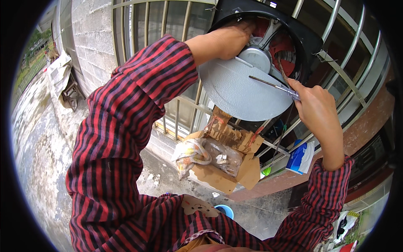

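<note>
An exhaust fan with a black round housing (311,35), red blades and a silver motor (257,59) is set against the window bars. A grey, roughly half-round metal sheet (247,94) covers its lower part. My left hand (228,41) reaches inside the housing at the upper left of the motor; its fingertips are hidden there. In my right hand (315,103) is a screwdriver (273,85) with a clear purplish handle, its thin shaft pointing left across the sheet. A thin brown strip (282,69) rises from near my right index finger; I cannot tell whether it is held.
Below the fan, an open cardboard box (214,179) holds a patterned cloth (189,155) and a clear plastic bag (226,158). A blue and white packet (300,156) leans by the bars. A light-blue bucket (225,210) stands on the concrete floor. Metal bars (187,21) surround the fan.
</note>
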